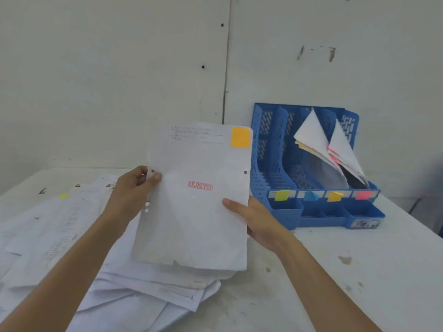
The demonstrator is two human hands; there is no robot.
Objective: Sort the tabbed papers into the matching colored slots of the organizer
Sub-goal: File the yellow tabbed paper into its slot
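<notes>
Tabbed papers (pixel 60 236) lie in a loose, overlapping pile on the left half of the worktop (pixel 359 271), reaching toward its near edge. One sheet in the pile shows a yellow-green tab (pixel 63 195).

The left grip (pixel 134 188), a bare hand, pinches the left edge of a raised sheet (pixel 196 224) between thumb and curled fingers. The sheet is held upright above the pile, clear of the worktop. It carries an orange tab (pixel 240 137) at its top right corner and a red "REJECTED" stamp (pixel 200 186) near its middle.

The right grip (pixel 254 219) holds the sheet's right edge lower down, thumb on the front face and fingers behind.

The blue organizer (pixel 271 149) stands at the far edge of the worktop, right of the sheet, against the wall. Its front rail bears four markers: green label (pixel 282 195), blue label (pixel 310 196), orange label (pixel 335 196) and pink label (pixel 363 195). Filed papers (pixel 310 133) lean in the orange-marked slot, and more filed sheets (pixel 342 144) lean in the pink-marked slot.
</notes>
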